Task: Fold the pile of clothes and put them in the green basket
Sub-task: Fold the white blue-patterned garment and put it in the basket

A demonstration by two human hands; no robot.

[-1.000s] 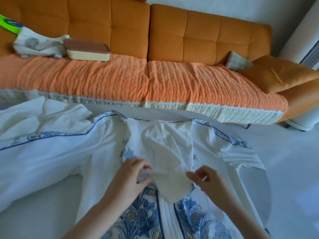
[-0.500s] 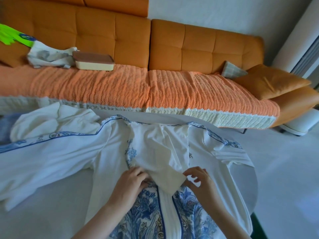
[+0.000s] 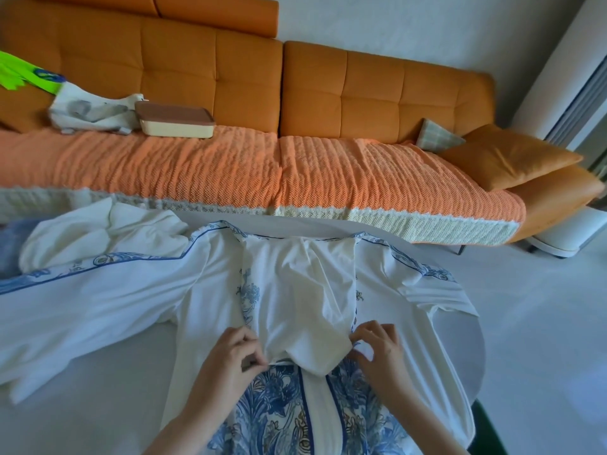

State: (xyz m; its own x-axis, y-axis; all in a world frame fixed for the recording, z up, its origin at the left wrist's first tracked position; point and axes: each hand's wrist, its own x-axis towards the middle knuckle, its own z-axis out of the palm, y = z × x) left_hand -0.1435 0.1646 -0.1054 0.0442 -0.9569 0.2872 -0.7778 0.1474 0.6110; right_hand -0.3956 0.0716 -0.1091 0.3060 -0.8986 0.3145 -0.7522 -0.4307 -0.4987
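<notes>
One wide-angle view, worn on the person's head, looks forward and steeply down over the worktop [image 3: 98,405]; it sits close, so the white garment [image 3: 295,290] runs off the left and bottom edges; the left hand [image 3: 230,359] and right hand [image 3: 377,349] enter from the bottom centre; the sofa [image 3: 377,93] spans the upper frame, curved by the lens; the floor [image 3: 542,323] shows at right.

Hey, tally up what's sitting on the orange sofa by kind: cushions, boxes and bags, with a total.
Cushions: 2, the orange pillow and the plaid cushion
Boxes: 1, the cream box with a brown lid
Bags: 1, the white cloth bag
Total: 4
</notes>
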